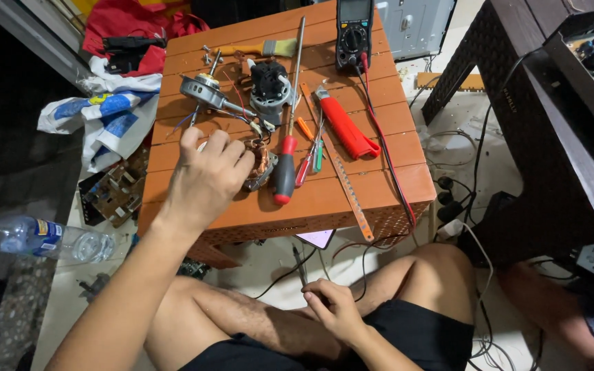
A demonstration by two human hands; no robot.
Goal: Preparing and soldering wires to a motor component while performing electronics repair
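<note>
Repair clutter covers the low orange table (379,196), and the step in hand looks like work on the copper-wound motor stator (261,167) near its left front.

Far left, on the floor, lie a clear water bottle (39,238) and a loose green circuit board (113,194), both well apart from the work.

The person's left hand (204,180) rests on the table, fingers curled loosely round the stator's left side. The palm faces away, so how firmly it grips cannot be told. A good hold here would be on the steel core, not the windings, since the thin copper looks easy to nick. Thin leads run from the stator back to the grey motor housing (204,91) and the black motor part (270,86) farther off; turning the stator slowly should keep those leads from pulling tight.

Just right of the stator lies the red-handled screwdriver (286,172), with smaller screwdrivers (310,159) beside it, then a red-handled cutter (344,126). A multimeter (353,31) sits at the far edge, its leads trailing over the right side.

The right hand (331,308) is down by the person's lap, below the table, fingers pinched on something thin, perhaps a dark wire or probe (298,264); which one cannot be told.
</note>
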